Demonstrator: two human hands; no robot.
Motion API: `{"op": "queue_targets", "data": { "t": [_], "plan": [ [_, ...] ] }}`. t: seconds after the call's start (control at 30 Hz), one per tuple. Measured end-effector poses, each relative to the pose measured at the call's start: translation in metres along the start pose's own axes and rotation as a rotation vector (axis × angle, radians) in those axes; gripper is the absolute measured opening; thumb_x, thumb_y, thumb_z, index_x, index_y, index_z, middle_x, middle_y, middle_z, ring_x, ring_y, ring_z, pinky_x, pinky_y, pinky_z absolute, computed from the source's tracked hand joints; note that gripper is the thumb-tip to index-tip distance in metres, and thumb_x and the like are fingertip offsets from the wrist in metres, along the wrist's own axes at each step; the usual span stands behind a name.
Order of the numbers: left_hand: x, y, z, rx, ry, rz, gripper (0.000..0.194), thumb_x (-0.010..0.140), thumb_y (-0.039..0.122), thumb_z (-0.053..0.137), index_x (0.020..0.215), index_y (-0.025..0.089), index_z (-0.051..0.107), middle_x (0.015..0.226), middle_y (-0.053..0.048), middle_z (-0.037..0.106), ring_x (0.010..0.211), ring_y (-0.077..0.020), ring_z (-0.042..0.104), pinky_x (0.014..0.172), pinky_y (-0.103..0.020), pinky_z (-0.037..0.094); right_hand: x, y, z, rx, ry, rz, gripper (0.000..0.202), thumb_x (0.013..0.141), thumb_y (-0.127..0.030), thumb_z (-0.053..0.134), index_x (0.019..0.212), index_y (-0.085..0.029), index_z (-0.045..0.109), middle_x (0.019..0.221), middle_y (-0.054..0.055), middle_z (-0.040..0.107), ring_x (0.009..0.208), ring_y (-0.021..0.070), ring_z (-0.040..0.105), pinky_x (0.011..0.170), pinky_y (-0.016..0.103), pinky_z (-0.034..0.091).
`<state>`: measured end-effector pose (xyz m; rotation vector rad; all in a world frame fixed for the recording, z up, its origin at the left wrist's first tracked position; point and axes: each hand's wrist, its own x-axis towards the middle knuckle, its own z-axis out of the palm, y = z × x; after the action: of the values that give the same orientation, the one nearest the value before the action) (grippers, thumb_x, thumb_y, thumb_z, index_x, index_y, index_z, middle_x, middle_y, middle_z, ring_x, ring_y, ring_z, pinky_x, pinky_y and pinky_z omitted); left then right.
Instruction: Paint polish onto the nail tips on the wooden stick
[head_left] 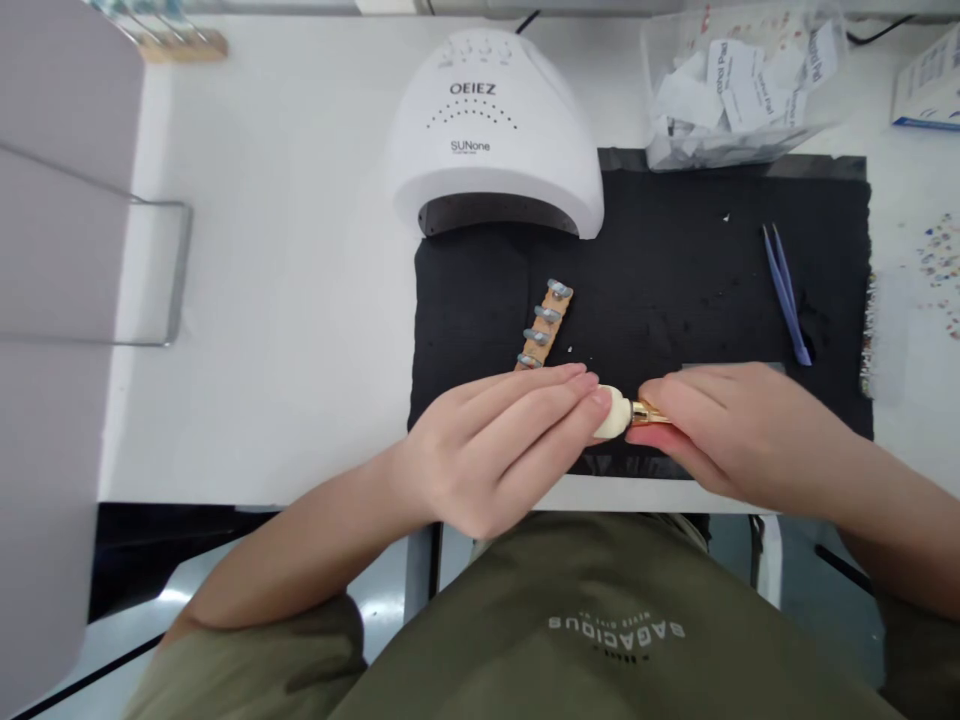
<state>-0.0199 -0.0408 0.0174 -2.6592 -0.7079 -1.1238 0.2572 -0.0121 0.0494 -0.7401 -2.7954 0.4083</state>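
Over the front of the black mat, my left hand (510,435) wraps its fingers round a small cream bottle (616,412), which looks like a nail polish bottle. The bottle lies tilted on its side, its neck pointing right. My right hand (720,420) pinches a gold cap (649,413) at the bottle's neck; most of the cap is hidden by the fingers. Just beyond my left fingertips lies a tan strip (546,325) with several silvery nail tips on it, its near end covered by my hand.
A white nail lamp (499,130) stands at the back of the black mat (660,260). Blue tweezers (787,295) lie on the right. Behind them is a clear box (720,150) of alcohol pads. Loose small gems (943,262) are scattered at the far right. A metal bracket (180,275) stands left.
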Motion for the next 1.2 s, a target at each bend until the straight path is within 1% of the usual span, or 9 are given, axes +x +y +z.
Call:
{"op": "queue_targets", "data": {
  "t": [0.2,0.37,0.47,0.6,0.83,0.93,1.03,1.1,1.2],
  "plan": [
    [0.0,-0.001,0.003,-0.152,-0.003,-0.158,0.021,0.11,0.024,0.083,0.119,0.006,0.08,0.109,-0.011,0.091,0.095,-0.0194,0.09,0.092,-0.026,0.079,-0.001,0.009,-0.008,-0.165,0.253,-0.215,0.017,0.117,-0.019,0.06,0.112,-0.015,0.076,0.072,-0.001,0.068,0.068,0.0187,0.06,0.064,0.036,0.045],
    [0.007,-0.009,0.002,-0.088,0.053,-0.044,0.005,0.109,0.015,0.081,0.114,0.016,0.082,0.112,-0.005,0.092,0.105,-0.0221,0.092,0.093,-0.032,0.082,0.0,0.009,-0.015,0.733,-0.116,0.35,0.046,0.116,-0.066,0.06,0.1,-0.024,0.072,0.067,-0.006,0.065,0.054,0.012,0.054,0.05,0.028,0.039],
    [0.008,-0.009,0.004,-0.037,0.032,-0.02,0.013,0.109,0.011,0.078,0.115,0.022,0.081,0.115,0.0,0.092,0.113,-0.022,0.092,0.096,-0.035,0.083,0.005,0.006,-0.017,1.063,-0.33,0.51,0.056,0.116,-0.069,0.057,0.084,-0.024,0.067,0.058,-0.006,0.06,0.048,0.0113,0.05,0.045,0.026,0.039],
    [0.002,-0.005,0.012,0.014,0.078,-0.046,0.009,0.108,0.013,0.08,0.114,0.019,0.08,0.114,-0.003,0.091,0.112,-0.0218,0.091,0.095,-0.034,0.082,0.007,0.001,-0.01,0.717,-0.199,0.431,0.053,0.12,-0.057,0.052,0.079,-0.024,0.061,0.058,-0.006,0.058,0.048,0.0105,0.046,0.048,0.028,0.036],
    [0.0,-0.003,0.006,-0.104,-0.012,-0.159,0.014,0.113,0.022,0.079,0.119,0.01,0.079,0.114,-0.011,0.091,0.1,-0.0196,0.091,0.097,-0.028,0.078,-0.003,0.006,-0.003,-0.327,0.262,-0.205,0.02,0.11,-0.018,0.072,0.09,-0.02,0.073,0.065,-0.002,0.063,0.062,0.0163,0.052,0.057,0.036,0.04],
    [0.001,-0.002,0.002,-0.152,-0.009,-0.214,0.016,0.113,0.026,0.08,0.121,0.012,0.078,0.113,-0.009,0.091,0.096,-0.0184,0.09,0.093,-0.027,0.078,-0.005,0.01,-0.006,-0.257,0.366,-0.25,0.013,0.104,-0.011,0.077,0.11,-0.022,0.075,0.074,-0.003,0.072,0.07,0.0184,0.058,0.063,0.035,0.046],
    [0.002,-0.003,0.002,-0.157,0.031,-0.209,0.017,0.109,0.022,0.084,0.121,0.011,0.078,0.113,-0.01,0.091,0.098,-0.0192,0.091,0.094,-0.027,0.077,-0.004,0.011,-0.009,0.056,0.287,0.007,0.028,0.113,-0.045,0.075,0.13,-0.023,0.07,0.082,-0.002,0.077,0.065,0.0164,0.065,0.059,0.033,0.045],
    [0.002,-0.005,0.004,-0.133,0.04,-0.18,0.015,0.108,0.018,0.083,0.121,0.011,0.078,0.114,-0.011,0.091,0.103,-0.0207,0.091,0.097,-0.028,0.078,-0.002,0.009,-0.01,0.295,0.148,0.137,0.045,0.118,-0.064,0.059,0.126,-0.021,0.069,0.075,-0.004,0.073,0.054,0.0128,0.062,0.051,0.029,0.041],
    [0.002,-0.006,0.006,-0.11,0.041,-0.151,0.009,0.111,0.018,0.078,0.12,0.015,0.078,0.116,-0.009,0.091,0.107,-0.021,0.091,0.097,-0.031,0.079,0.0,0.006,-0.011,0.381,0.073,0.133,0.042,0.126,-0.048,0.043,0.103,-0.022,0.068,0.065,-0.007,0.066,0.049,0.0091,0.057,0.051,0.025,0.04]
  ]
}}
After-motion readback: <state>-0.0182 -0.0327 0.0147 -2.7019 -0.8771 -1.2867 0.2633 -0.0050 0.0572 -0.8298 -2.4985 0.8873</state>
